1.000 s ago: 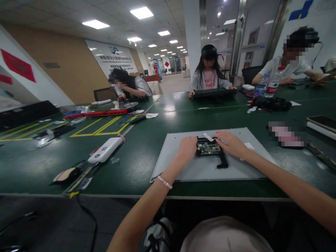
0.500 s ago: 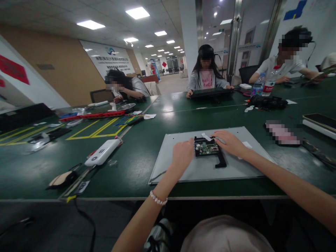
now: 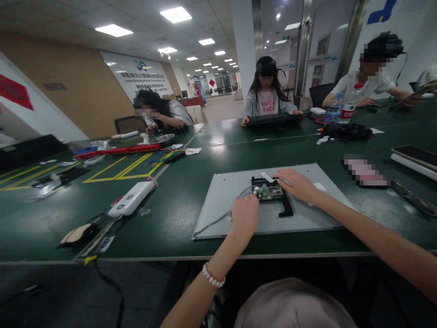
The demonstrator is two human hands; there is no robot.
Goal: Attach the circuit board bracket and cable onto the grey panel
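A pale grey flat panel (image 3: 221,187) lies on the green table. On it is a black plastic frame (image 3: 286,209) around a green circuit board (image 3: 269,192). My left hand (image 3: 245,213) is closed, knuckles up, at the board's lower left edge; its fingertips are hidden. A thin grey cable (image 3: 218,219) runs over the panel and loops beside that hand. My right hand (image 3: 296,184) grips the frame's upper right corner, its fingers bent over the edge. Close to its fingertips is a white paper strip (image 3: 267,177).
Right of the panel lie a pink phone-like item (image 3: 365,172) and a stacked dark-topped device (image 3: 418,159). A white power strip (image 3: 132,199) and a beige-and-black mouse-shaped item (image 3: 77,234) are to the left. Across the table sit several people, with two bottles (image 3: 348,109) near one.
My left hand has moved down toward me, from the board's upper left side to its lower left edge. The looped grey cable now shows. My right hand stays in place.
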